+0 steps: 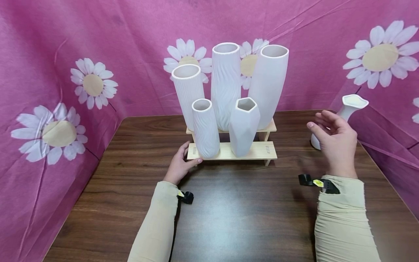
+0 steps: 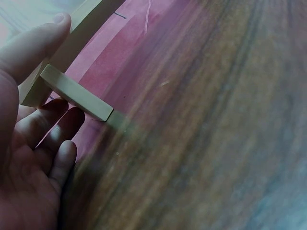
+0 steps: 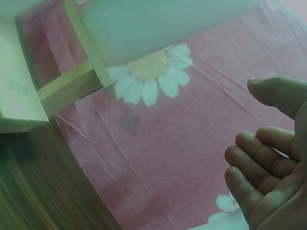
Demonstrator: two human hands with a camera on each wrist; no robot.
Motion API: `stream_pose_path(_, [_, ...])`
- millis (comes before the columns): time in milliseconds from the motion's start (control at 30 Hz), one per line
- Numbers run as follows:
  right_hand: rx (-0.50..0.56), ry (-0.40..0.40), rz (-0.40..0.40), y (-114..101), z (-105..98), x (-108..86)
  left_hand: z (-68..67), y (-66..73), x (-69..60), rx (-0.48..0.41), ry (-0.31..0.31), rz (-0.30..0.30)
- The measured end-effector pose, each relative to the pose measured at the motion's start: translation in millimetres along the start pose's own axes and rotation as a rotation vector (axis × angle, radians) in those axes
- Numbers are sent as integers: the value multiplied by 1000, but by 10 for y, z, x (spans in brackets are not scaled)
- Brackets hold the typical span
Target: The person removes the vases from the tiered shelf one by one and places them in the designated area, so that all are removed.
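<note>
Stand (image 1: 225,150) sits toward twelve o'clock on the table (image 1: 229,203), bearing five vases (image 1: 226,87); the front pair hide much of its rear shelf from me. At its eight o'clock, the left hand (image 1: 178,165) grips the front shelf, thumb above, other fingertips hidden in my head view. At three o'clock, the right hand (image 1: 338,143), loosely curved and holding nothing, covers part of a flared vase (image 1: 346,113); I cannot tell whether they touch.
</note>
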State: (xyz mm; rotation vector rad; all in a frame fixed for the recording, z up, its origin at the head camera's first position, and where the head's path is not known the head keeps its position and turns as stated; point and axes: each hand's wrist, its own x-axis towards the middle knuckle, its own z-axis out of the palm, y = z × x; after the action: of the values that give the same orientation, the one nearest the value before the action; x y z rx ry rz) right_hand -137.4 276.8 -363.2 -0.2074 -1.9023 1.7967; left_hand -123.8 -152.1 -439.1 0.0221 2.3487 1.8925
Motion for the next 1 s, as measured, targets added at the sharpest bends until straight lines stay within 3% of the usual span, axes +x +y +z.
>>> stream_pose_path(333, [-99, -51, -15, -30, 70, -36, -3, 19, -4, 11, -3, 3])
stream_pose_path(567, [-35, -72, -25, -69, 128, -78, -6, 17, -5, 14, -1, -5])
stream_pose_path(1000, [-147, -132, -64, -124, 211, -157, -4, 11, -7, 8, 1, -2])
